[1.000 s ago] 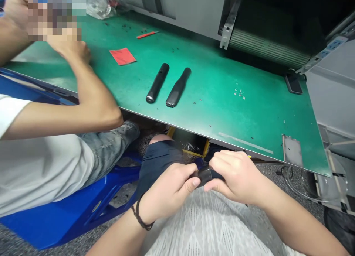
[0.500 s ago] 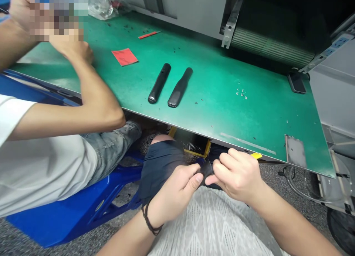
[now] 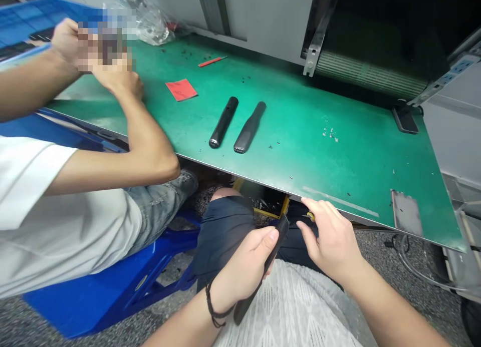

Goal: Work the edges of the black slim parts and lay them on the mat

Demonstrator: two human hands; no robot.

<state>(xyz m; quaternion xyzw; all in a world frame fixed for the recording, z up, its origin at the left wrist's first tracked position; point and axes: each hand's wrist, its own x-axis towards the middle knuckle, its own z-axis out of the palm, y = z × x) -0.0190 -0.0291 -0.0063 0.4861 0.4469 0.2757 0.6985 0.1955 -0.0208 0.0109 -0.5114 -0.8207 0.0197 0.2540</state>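
Note:
My left hand (image 3: 244, 267) grips a long black handle (image 3: 277, 242) above my lap, and the handle's lower end (image 3: 240, 312) sticks out below my fist. My right hand (image 3: 330, 239) pinches a small yellow-handled tool (image 3: 310, 216) with a thin metal tip between finger and thumb, just under the edge of a green work mat (image 3: 319, 171). Out on the mat lie a black cylindrical grip (image 3: 223, 121) and a tapered black grip (image 3: 249, 127), side by side and apart. Both are beyond my reach line.
A co-worker's arm (image 3: 124, 156) crosses the left side, with their hands at the mat's far corner. They sit on a blue stool (image 3: 108, 282). The mat also holds a red paper square (image 3: 181, 89), a red-orange tool (image 3: 212, 61) and a phone (image 3: 405, 119). A plastic bag (image 3: 150, 24) lies behind.
My hands have moved apart; both held the black piece before. The left hand now holds it alone, tilted, and the right hand pinches the small yellow tool.

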